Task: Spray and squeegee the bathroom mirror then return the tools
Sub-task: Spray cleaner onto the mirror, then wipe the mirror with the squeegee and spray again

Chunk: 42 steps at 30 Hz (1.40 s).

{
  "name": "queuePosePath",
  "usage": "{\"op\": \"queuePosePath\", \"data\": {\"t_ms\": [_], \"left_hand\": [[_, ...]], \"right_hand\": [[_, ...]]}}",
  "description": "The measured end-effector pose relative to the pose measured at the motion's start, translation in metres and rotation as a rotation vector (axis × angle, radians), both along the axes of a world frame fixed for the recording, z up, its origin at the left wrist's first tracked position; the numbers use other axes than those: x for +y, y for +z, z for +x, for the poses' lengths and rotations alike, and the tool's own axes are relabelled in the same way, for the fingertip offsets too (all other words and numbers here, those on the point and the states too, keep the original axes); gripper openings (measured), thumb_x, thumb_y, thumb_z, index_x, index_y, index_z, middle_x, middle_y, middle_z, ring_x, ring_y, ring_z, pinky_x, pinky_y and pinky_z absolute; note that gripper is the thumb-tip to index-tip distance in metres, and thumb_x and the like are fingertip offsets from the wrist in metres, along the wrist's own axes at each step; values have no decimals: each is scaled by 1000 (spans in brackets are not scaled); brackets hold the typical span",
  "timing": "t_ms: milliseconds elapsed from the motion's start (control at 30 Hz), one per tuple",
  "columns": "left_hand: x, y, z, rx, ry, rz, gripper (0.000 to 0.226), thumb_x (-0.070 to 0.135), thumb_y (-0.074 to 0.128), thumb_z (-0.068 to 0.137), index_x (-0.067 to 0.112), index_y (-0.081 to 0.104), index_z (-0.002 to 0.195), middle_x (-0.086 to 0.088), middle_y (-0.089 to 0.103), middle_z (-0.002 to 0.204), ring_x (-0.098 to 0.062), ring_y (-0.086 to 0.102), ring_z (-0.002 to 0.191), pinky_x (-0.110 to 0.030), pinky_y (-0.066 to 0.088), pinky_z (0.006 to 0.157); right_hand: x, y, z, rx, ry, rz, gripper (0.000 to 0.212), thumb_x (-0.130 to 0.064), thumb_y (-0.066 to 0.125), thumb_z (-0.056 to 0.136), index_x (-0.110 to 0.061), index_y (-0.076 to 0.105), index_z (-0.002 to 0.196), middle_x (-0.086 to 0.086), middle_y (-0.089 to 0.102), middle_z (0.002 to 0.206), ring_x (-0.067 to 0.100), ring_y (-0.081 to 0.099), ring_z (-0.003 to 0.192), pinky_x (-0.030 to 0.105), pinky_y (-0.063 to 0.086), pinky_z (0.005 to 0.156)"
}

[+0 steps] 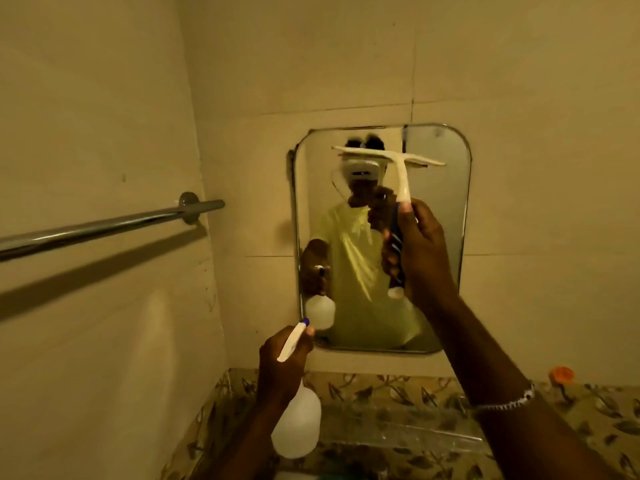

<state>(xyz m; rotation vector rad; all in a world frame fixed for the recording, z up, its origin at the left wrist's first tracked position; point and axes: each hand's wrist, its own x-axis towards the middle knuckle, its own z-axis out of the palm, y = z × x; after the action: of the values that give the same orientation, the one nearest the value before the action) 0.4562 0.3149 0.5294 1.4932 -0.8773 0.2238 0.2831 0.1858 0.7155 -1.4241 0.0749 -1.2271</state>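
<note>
Your left hand (282, 362) is clenched around the neck of the spray bottle (296, 426), just below the mirror's (440, 209) lower left corner. Your right hand (420, 251) grips the squeegee (398, 168) handle, its blade lying high on the glass near the top edge.
</note>
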Motion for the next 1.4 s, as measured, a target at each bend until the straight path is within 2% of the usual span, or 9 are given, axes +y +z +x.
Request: {"op": "queuePosePath", "data": {"t_ms": [233, 367, 467, 600, 733, 967, 1133, 1267, 1400], "left_hand": [[33, 28, 26, 9, 12, -67, 15, 36, 66, 91, 26, 75, 86, -3, 76, 76, -11, 72, 75, -20, 58, 70], [33, 33, 39, 32, 32, -75, 17, 18, 68, 95, 4, 78, 98, -7, 78, 82, -17, 74, 81, -34, 60, 80], [32, 33, 44, 14, 53, -95, 15, 19, 68, 95, 8, 78, 97, -2, 78, 81, -10, 74, 80, -32, 61, 80], [34, 29, 47, -62, 19, -95, 11, 30, 67, 95, 31, 73, 86, 1, 75, 75, -16, 73, 76, -33, 62, 73], [35, 20, 52, -71, 22, -76, 28, 41, 63, 93, 18, 76, 88, 2, 74, 74, -17, 73, 74, -33, 63, 71], [41, 20, 50, -120, 19, -63, 51, 57, 58, 90, 9, 75, 90, -4, 73, 74, -20, 71, 72, -33, 63, 70], [41, 28, 47, -148, 34, -63, 60, 67, 53, 89, 11, 75, 88, -1, 73, 73, -15, 71, 72, -21, 59, 67], [33, 33, 44, -134, 8, -73, 40, 47, 60, 97, 11, 75, 86, -3, 72, 72, -18, 70, 71, -35, 60, 68], [27, 38, 39, -136, -8, -109, 43, 50, 60, 92, 10, 75, 85, -4, 72, 70, -19, 70, 69, -33, 59, 66]], "right_hand": [[7, 71, 82, -114, -164, 156, 39, -35, 36, 113, -5, 53, 129, 10, 56, 82, 14, 49, 53, 26, 42, 43], [37, 59, 131, -7, -190, 69, 38, -39, 38, 111, -12, 53, 132, 19, 61, 100, 19, 58, 73, 39, 56, 59], [50, 7, 146, 66, -269, -1, 35, -40, 40, 110, -19, 55, 134, 14, 68, 113, 23, 65, 94, 45, 59, 81], [50, -107, 136, 167, -287, -42, 28, -41, 41, 110, -24, 61, 120, 1, 65, 86, 16, 64, 76, 39, 56, 66], [55, -221, 116, 347, -300, 11, 39, -53, 39, 101, -24, 63, 109, 2, 60, 73, 15, 58, 63, 29, 49, 56], [63, -339, 76, 669, -345, 218, 32, -15, 52, 107, 3, 68, 129, 24, 71, 121, 41, 64, 118, 39, 49, 99], [48, -276, 47, 484, -311, 104, 37, -45, 46, 102, -17, 70, 102, -4, 62, 63, 20, 58, 59, 27, 44, 54], [13, -162, 38, 249, -324, -76, 31, -39, 42, 109, -19, 63, 98, -3, 54, 66, 12, 48, 53, 31, 41, 49], [-15, -52, 38, 133, -392, -195, 30, -36, 40, 112, -18, 64, 112, 6, 66, 82, 13, 59, 62, 27, 52, 52]]}}
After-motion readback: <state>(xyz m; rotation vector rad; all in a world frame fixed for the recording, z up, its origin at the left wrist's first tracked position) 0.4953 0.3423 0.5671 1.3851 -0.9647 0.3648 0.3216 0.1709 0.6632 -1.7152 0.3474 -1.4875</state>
